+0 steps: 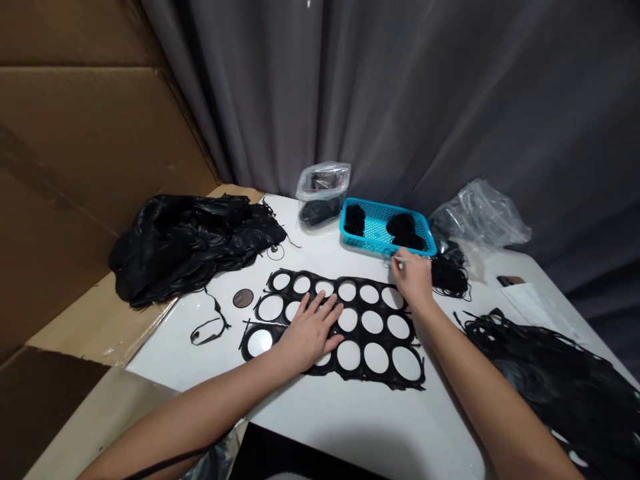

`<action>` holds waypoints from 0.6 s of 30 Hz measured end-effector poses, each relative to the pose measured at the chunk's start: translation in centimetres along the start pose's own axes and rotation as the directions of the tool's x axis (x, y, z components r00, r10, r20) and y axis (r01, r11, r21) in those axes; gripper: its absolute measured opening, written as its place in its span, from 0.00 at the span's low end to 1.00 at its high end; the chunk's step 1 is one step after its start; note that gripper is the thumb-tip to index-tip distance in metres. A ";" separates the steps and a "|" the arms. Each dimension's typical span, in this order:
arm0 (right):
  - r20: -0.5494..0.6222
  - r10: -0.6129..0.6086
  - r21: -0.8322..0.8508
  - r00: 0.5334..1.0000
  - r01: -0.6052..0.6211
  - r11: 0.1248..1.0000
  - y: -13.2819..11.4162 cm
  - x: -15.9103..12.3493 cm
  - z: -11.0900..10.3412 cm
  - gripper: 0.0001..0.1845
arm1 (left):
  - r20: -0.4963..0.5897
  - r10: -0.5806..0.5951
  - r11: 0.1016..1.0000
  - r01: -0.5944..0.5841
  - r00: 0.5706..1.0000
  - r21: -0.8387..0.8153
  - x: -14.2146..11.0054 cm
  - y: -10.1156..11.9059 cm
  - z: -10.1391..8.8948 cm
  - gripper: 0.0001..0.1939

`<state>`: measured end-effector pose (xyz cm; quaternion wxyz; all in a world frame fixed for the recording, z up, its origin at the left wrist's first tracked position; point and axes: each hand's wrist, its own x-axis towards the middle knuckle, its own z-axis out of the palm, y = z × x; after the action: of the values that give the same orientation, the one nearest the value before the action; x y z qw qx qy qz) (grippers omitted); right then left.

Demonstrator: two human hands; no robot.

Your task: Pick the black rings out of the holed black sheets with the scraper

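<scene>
A thin black sheet (360,339) with rows of round cut-out holes lies flat on the white table. My left hand (311,330) rests on it, palm down with fingers spread, covering some of the holes. Just in front of the blue basket (387,248), above the sheet's far right corner, is my right hand (414,273). Its fingers are pinched together, and a thin pale object shows at them, too small to name. Black round pieces (404,229) lie piled inside the basket. A single dark disc (243,298) sits left of the sheet.
A crumpled black pile (195,243) lies at the left beside a cardboard box (90,173). Behind are an open clear bag (323,193) with dark contents and another plastic bag (483,213). More black cut sheets (555,380) heap at the right, near a phone-like object (511,281).
</scene>
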<state>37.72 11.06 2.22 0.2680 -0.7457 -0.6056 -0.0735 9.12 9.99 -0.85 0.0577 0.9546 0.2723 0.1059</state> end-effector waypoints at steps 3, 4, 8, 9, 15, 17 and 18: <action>0.071 0.173 0.147 0.982 -0.182 0.972 0.5 0.9 0.0 0.09 | -0.004 0.019 1.000 -0.019 1.000 -0.002 -0.1 -0.1 -0.6 0.31; 0.143 0.182 0.235 0.973 -0.212 0.949 -0.2 0.8 0.2 0.10 | -0.008 0.011 1.000 -0.011 1.000 0.006 -0.3 -0.3 -0.8 0.32; 0.396 0.090 0.553 0.914 -0.316 0.771 -5.1 -1.2 1.8 0.12 | -0.026 -0.081 0.994 0.082 0.996 0.078 -1.2 -0.9 -1.5 0.33; 0.425 0.036 0.588 0.904 -0.306 0.748 -6.3 -1.8 2.1 0.12 | -0.019 -0.090 0.991 0.092 0.996 0.095 -1.4 -1.1 -1.5 0.32; 0.416 -0.204 0.637 0.886 -0.124 0.760 -9.8 -4.0 2.8 0.09 | 0.006 -0.091 0.989 0.090 0.996 0.117 -2.2 -1.5 -1.4 0.30; 0.400 -0.222 0.637 0.889 -0.096 0.765 -9.8 -4.2 2.8 0.09 | 0.011 -0.100 0.990 0.098 0.995 0.106 -2.1 -1.5 -1.4 0.29; 0.395 -0.226 0.634 0.890 -0.086 0.769 -9.8 -4.2 2.9 0.09 | 0.014 -0.105 0.990 0.103 0.994 0.100 -2.1 -1.5 -1.4 0.29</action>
<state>26.82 10.04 1.01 0.3535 -0.5829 -0.6675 0.2996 6.29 10.18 -0.14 0.0184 0.9418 0.3259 0.0801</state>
